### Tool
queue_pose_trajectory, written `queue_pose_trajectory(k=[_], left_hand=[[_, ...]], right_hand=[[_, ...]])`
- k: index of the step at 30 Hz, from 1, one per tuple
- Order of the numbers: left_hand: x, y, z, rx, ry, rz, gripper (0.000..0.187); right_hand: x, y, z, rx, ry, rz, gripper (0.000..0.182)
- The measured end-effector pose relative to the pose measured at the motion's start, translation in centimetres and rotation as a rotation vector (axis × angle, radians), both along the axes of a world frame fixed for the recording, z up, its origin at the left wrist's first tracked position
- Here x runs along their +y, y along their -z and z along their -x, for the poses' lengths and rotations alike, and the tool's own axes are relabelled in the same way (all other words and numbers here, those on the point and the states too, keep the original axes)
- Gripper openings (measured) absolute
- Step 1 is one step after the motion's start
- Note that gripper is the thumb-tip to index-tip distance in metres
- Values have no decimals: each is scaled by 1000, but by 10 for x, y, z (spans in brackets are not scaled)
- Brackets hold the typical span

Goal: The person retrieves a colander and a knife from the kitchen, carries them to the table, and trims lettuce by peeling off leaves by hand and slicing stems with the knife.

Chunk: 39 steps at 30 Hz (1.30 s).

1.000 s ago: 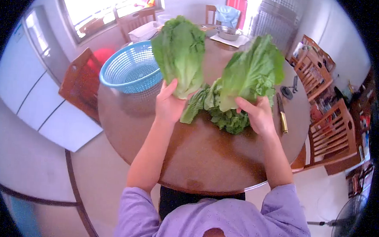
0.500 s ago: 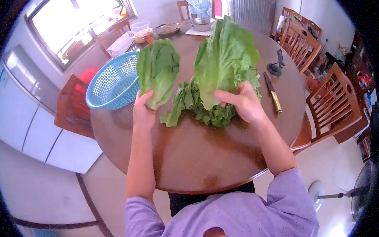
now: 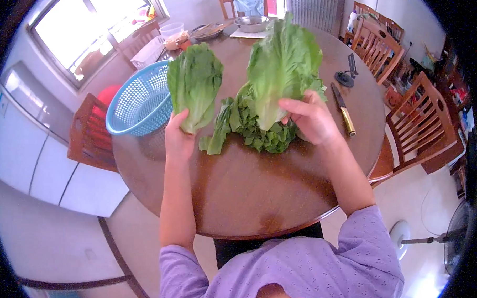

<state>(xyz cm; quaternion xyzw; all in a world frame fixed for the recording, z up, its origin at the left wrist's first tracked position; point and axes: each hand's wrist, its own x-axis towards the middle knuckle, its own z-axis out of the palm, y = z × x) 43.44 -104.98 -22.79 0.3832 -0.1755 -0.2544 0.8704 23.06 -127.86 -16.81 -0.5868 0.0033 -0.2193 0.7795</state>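
Observation:
My left hand [image 3: 179, 138] grips a small bunch of lettuce leaves [image 3: 195, 84] by the base, the tips pointing up. In my right hand [image 3: 312, 119], pinched between thumb and fingers at its pale lower end, is a large lettuce leaf [image 3: 283, 66], also upright. Both are held above the table. Behind and below the large leaf lies a pile of lettuce leaves [image 3: 265, 137] on the brown tabletop, partly hidden by it. To the left of my left hand stands a blue perforated basket [image 3: 140, 106].
A knife [image 3: 345, 110] lies right of the pile, near a small black stand [image 3: 345, 78]. Toward the far side are a metal bowl [image 3: 251, 24], a pan [image 3: 208, 31], a clear plastic tub [image 3: 171, 30] and a white basket [image 3: 148, 52]. Wooden chairs [image 3: 423, 116] surround the round table [image 3: 236, 201].
The left bunch has turned slightly, showing more of its inner leaves and base. The large leaf has shifted a little in my right hand. The view has moved slightly.

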Motion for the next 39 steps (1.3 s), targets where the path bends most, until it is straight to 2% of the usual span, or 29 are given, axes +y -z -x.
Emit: queue_pose_trajectory(k=[2,3,4,6,8,11,14,18,20,22,25,26,28,30,32,34,37,38,39], left_hand=[[1,2,-4,39,35,68,49],[0,2,-6,58,56,104,49],[-1,2,-6,77,51,127,50],[0,-4,1,116,46,171,50],[-1,-9,6,139,50,197,50],[0,-12,10,127,61,241,51],[1,-7,6,105,86,288,52],[1,-3,4,78,87,299,52],[0,-5,7,38,61,327,53],[-1,-6,8,6,51,348,54],[-4,-16,19,-60,-62,306,57],[-6,-19,22,-103,-100,278,58],[-8,-23,29,-186,-175,223,60],[-12,-26,38,-275,-296,168,60],[-16,-29,47,-377,-415,87,61],[-19,-30,56,-494,-536,-18,64],[-27,-16,54,-794,-766,-172,74],[-23,-25,63,-836,-767,-214,81],[-23,-25,64,-864,-781,-254,81]], right_hand=[[-15,-13,0,-6,144,111,27],[-30,-28,1,-10,230,270,31],[-41,-45,3,26,421,374,34],[-80,-67,-7,-50,552,414,32],[-153,-73,-27,48,543,585,35],[-228,-62,-56,369,643,986,37],[-249,-33,-76,518,635,1027,34],[-265,21,-99,537,435,837,30],[-226,14,-91,691,377,750,27],[-250,24,-101,916,261,828,30],[-265,30,-122,790,772,1503,45],[-232,11,-114,552,823,1432,45],[-190,-14,-120,127,463,1111,43],[-93,-51,-99,100,102,867,45],[-20,-63,-88,110,-143,903,59],[26,-52,-84,61,-298,879,74],[78,-31,-84,-17,-237,806,86],[83,-28,-89,-42,-224,720,89],[86,-25,-95,-67,-210,635,92]])
